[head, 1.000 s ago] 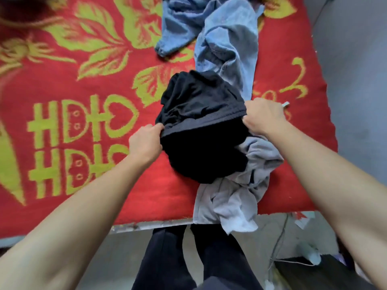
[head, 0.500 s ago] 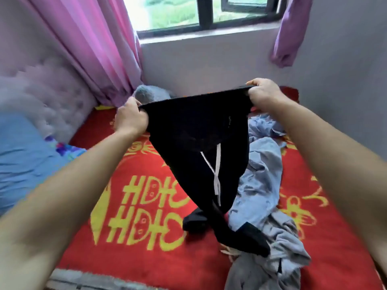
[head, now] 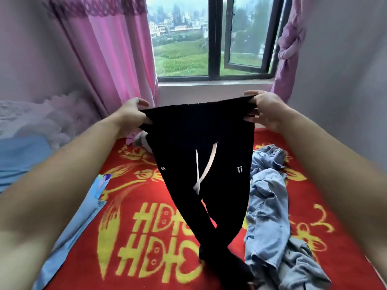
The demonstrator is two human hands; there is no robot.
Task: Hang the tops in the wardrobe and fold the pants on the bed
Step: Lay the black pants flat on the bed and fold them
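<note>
Black pants (head: 201, 164) with a white drawstring hang in the air over the bed, waistband stretched flat at the top. My left hand (head: 133, 115) grips the waistband's left end and my right hand (head: 265, 109) grips its right end. The two legs cross lower down and their ends rest on the red blanket (head: 129, 206). To the right of the pants lies a heap of light blue denim clothes (head: 268, 195), with a grey garment (head: 299, 266) at its near end.
A blue quilt (head: 18, 155) covers the bed's left side by a padded headboard (head: 41, 120). Pink curtains (head: 113, 55) hang left of the window (head: 211, 36), a tied purple one (head: 288, 49) on the right. A grey wall (head: 345, 80) runs along the right.
Both hands lifted the black pants off the clothes heap and raised them by the waistband. The pants now hang full length and the view has tilted up to the window.
</note>
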